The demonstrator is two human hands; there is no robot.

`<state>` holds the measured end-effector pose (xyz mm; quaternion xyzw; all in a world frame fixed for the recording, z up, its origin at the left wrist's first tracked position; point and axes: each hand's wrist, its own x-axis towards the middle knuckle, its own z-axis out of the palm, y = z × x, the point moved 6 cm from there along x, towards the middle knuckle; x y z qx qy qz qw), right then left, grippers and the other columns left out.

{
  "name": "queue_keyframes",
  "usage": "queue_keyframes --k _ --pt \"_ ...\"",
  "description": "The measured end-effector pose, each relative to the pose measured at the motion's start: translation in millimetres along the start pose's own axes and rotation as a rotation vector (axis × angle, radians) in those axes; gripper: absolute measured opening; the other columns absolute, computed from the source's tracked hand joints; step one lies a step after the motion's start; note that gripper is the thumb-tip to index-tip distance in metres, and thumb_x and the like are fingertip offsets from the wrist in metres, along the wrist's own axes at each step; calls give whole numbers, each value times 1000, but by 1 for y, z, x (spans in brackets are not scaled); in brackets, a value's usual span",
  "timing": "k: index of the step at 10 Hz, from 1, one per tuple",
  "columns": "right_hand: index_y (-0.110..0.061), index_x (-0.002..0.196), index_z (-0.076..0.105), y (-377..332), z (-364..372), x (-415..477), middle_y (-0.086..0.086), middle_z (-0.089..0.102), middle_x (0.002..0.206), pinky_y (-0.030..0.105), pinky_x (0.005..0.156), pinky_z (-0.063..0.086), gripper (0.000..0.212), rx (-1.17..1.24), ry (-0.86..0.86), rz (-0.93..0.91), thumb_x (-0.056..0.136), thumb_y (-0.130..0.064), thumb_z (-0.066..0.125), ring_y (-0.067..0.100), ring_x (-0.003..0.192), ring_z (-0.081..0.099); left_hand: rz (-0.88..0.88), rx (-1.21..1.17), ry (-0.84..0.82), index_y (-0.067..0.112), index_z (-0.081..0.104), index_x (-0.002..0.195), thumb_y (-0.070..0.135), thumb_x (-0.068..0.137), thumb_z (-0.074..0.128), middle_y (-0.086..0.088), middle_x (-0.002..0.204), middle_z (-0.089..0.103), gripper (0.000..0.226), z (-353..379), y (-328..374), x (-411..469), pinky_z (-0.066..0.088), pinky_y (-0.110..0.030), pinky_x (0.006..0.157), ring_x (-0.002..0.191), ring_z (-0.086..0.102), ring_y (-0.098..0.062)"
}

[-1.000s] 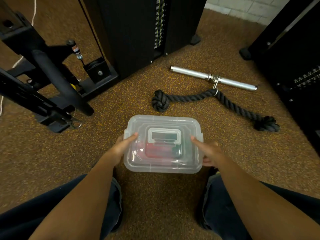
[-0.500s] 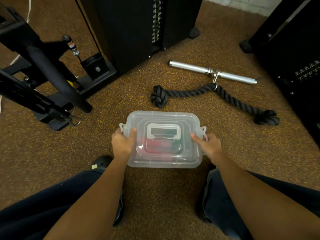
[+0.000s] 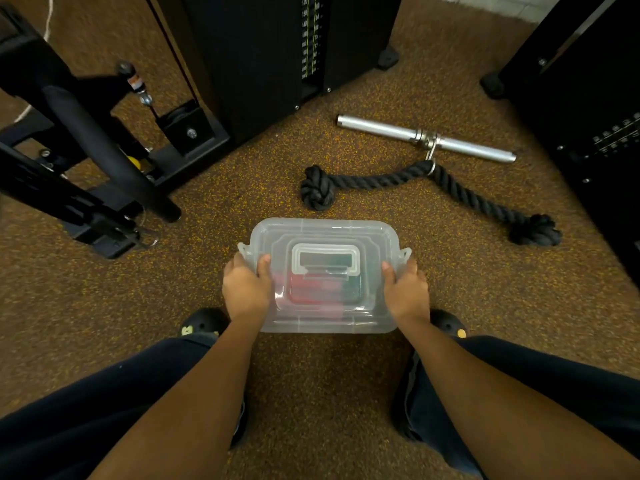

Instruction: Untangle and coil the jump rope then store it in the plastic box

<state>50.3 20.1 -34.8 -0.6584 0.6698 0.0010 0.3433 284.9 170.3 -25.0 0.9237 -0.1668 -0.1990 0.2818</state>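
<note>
While the thumbs are laid over the lid, the remaining fingers (image 3: 239, 261) of both hands are wrapped around the short ends of the plastic box (image 3: 325, 233), so that it is clasped from either side. The left hand (image 3: 246, 289) is closed on the left end just below a small latch tab, and the right hand (image 3: 407, 292) is closed on the right end in the same way. The box is held low between the knees, over the speckled brown floor (image 3: 346, 393); whether its base touches the floor cannot be told. The clear lid is seated on top, with a flat handle (image 3: 325, 259) folded down at its centre. Through the cloudy plastic, red and dark green shapes can be made out inside, presumably the jump rope (image 3: 311, 292), though its coils cannot be distinguished. Dark trouser legs and two dark shoes (image 3: 202, 322) are seen beneath the forearms. Beyond the box, well apart from it, a thick black knotted rope attachment (image 3: 381, 180) is laid on the floor and clipped to a silver metal bar (image 3: 381, 128). Black gym machine frames (image 3: 86, 133) are seen to the left, behind and to the right.
</note>
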Motion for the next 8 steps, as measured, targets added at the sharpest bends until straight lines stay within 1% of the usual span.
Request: queue_keyframes --k 1,2,3,4,5,6,7,8 --pt "-3 145 22 -1 1 -3 24 39 141 47 94 43 63 -37 38 -11 96 -41 37 42 125 43 39 76 -11 -4 50 117 34 93 46 -26 110 58 45 -1 4 0 45 -43 82 101 56 -39" --pt "-3 140 31 -5 1 -5 25 50 130 45 88 45 54 -55 76 -17 97 -37 37 41 118 50 43 113 -26 -5 44 127 37 94 42 -27 115 58 53 3 2 4 45 -45 86 106 56 -40" --pt "-3 141 30 -5 3 -5 25 50 130 45 90 45 54 -42 104 -14 98 -35 36 40 119 49 48 120 -42 -5 40 132 37 95 40 -28 118 58 56 7 -1 4 44 -46 89 108 55 -40" --pt "-5 145 23 -4 8 -6 21 42 141 47 96 42 57 -27 98 0 99 -36 33 38 126 43 22 140 -91 -4 26 140 33 98 33 -27 138 43 57 8 4 -1 37 -44 101 124 44 -39" --pt "-4 146 18 -5 11 -7 21 35 146 49 100 39 58 -52 78 9 99 -37 29 39 129 40 11 274 -178 -3 15 143 20 100 24 -25 153 15 50 17 7 -2 20 -39 114 141 18 -35" --pt "-2 146 14 -6 9 -7 22 29 148 50 105 36 58 -106 6 8 100 -33 27 40 132 36 -78 384 -237 -4 2 144 10 93 38 -25 154 2 64 15 8 0 14 -41 116 143 7 -37" --pt "-2 147 8 -10 -3 -4 20 15 155 49 114 24 58 -189 -73 16 99 -27 28 35 143 16 -171 450 -355 -2 -5 144 15 92 41 -19 156 0 72 9 22 -5 13 -44 116 143 6 -37" --pt "-4 145 18 -29 -34 -9 19 24 152 48 111 31 54 -183 -74 -65 98 -28 30 34 140 25 -49 433 -476 6 13 146 20 94 37 -17 151 25 59 -2 59 -19 31 -43 109 135 31 -35"
